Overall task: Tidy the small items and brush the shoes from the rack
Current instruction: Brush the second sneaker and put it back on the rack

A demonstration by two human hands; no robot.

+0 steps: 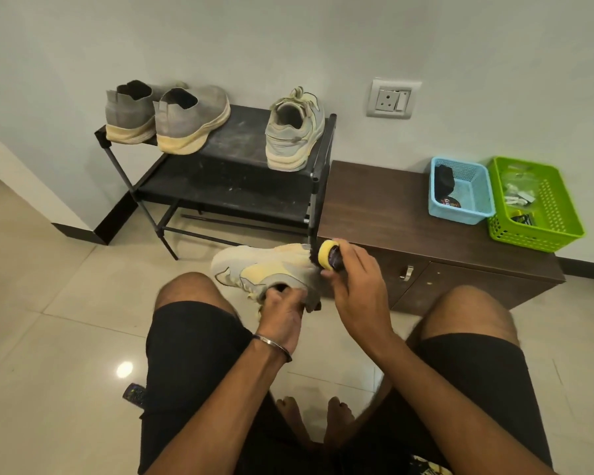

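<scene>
Left hand: fingers are being curled into the collar opening of the sneaker, gripping it at the heel; a metal bangle is being worn on that wrist.
Right hand: fingers are being wrapped round the shoe brush, which is being pinched between thumb and forefingers; the other fingers are lying close together.
Sneaker: being held on its side above the tiled floor, in front of the knees, toe pointing left, pale grey with yellow panels.
Shoe brush: yellow end is being turned up, dark bristles are being pressed against the sneaker's heel end; exact contact patch cannot be told.
Rack: black, two shelves, being stood against the wall; dusty marks are being shown on both shelves.
Matching sneaker: being kept on the top shelf at the right end, heel toward the camera.
Grey pair: being kept on the top shelf at the left end, the two shoes touching, heels toward the camera.
Cabinet: low brown unit just beside the rack on the right.
Blue basket: being kept on the cabinet top, a dark item inside.
Green basket: touching the blue basket's right side, small packets inside.
Wall socket: being shown above the cabinet.
</scene>
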